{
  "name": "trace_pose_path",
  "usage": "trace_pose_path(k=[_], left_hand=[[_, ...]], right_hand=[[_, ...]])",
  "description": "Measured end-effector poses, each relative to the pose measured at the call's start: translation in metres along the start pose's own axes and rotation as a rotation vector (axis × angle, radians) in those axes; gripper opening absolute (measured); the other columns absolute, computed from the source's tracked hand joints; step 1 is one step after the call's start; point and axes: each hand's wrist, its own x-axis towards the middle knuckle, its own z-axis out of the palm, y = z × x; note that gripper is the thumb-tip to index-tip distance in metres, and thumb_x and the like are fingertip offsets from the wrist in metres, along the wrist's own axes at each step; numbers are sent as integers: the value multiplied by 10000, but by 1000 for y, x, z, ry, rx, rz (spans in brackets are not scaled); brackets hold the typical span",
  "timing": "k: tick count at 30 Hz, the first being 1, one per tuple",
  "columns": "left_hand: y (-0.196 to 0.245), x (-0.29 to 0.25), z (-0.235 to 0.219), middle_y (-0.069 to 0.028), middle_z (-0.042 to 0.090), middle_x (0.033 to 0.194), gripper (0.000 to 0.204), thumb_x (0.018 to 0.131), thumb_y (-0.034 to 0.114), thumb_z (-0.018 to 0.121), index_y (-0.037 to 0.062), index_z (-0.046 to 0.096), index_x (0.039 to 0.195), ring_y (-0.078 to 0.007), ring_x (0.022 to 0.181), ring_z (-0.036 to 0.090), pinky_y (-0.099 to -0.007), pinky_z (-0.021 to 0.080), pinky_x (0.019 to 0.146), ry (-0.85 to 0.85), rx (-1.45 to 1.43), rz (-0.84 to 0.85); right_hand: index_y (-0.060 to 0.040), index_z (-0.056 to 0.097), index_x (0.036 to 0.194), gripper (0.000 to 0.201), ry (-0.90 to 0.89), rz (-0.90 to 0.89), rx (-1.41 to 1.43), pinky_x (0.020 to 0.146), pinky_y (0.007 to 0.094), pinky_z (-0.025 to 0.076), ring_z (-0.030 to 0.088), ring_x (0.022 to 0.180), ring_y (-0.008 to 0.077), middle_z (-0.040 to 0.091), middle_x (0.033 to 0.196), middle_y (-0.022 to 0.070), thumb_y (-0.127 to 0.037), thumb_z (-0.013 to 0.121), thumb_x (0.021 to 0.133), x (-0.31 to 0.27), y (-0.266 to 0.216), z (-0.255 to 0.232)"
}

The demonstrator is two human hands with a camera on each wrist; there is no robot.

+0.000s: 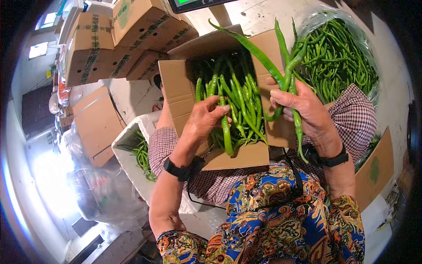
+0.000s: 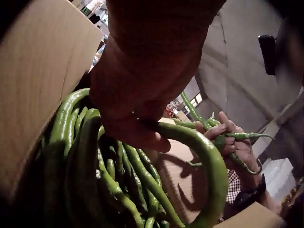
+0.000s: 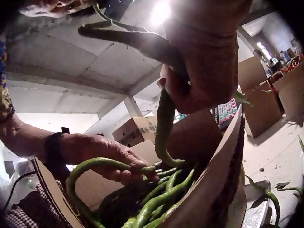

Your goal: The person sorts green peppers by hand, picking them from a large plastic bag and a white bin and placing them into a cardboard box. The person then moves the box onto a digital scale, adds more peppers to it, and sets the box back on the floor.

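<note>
An open cardboard box (image 1: 178,90) stands between the person's knees, with many long green chili peppers (image 1: 246,99) laid lengthwise inside. Over the box, my left hand (image 1: 203,118) pinches one curved green chili pepper (image 1: 226,136) between thumb and fingers. That pepper (image 2: 213,166) arches away from the fingertips in the left wrist view. Raised at the box's right side, my right hand (image 1: 303,103) grips several long peppers (image 1: 288,72) that cross each other and stick out above and below the fist. In the right wrist view the held pepper (image 3: 165,123) hangs down toward the box.
A clear plastic bag (image 1: 373,66) full of green peppers stands at the right. Stacked cartons (image 1: 90,48) are at the upper left. A white foam box (image 1: 132,127) with peppers sits at the left knee. A scale display (image 1: 191,3) shows at the top edge.
</note>
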Motion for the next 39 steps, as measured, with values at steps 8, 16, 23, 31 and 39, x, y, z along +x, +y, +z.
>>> trace_pose_path(k=[8, 16, 23, 31, 39], left_hand=[[4, 9, 10, -107, 634, 811, 363, 906, 131, 610, -74, 522, 1193, -152, 613, 621, -280, 526, 528, 111, 482, 27], [6, 14, 31, -123, 617, 795, 332, 913, 112, 593, -64, 496, 1178, -169, 615, 635, -285, 544, 491, 171, 370, 57], [-9, 27, 42, -114, 607, 835, 261, 940, 131, 574, -58, 478, 1092, -169, 656, 633, -288, 556, 577, 189, 52, -71], [6, -15, 20, -272, 613, 814, 671, 792, 310, 730, -54, 446, 1279, -393, 793, 636, -451, 492, 723, 57, 825, 109], [-18, -35, 8, -119, 685, 855, 709, 761, 125, 727, -98, 392, 1345, -193, 773, 653, -319, 517, 724, -231, 481, 20]], right_hand=[[2, 521, 1175, 368, -5, -6, 20, 753, 247, 456, 536, 831, 105, 557, 941, 17, -157, 676, 881, 0, 0, 0], [-39, 530, 1200, 400, 71, -1, -37, 476, 151, 367, 501, 600, 30, 575, 798, 1, -204, 683, 870, 2, 6, 3], [-41, 535, 1197, 399, 82, 21, -36, 479, 156, 364, 491, 586, 32, 574, 794, 0, -212, 688, 870, 1, 4, 3], [-9, 522, 1177, 438, 50, 61, -101, 564, 213, 447, 545, 738, 86, 564, 889, 28, -256, 696, 860, -1, 3, -2], [-28, 534, 1199, 416, 74, 13, -77, 501, 161, 363, 486, 613, 31, 567, 809, 6, -237, 684, 872, 1, 8, 0]])
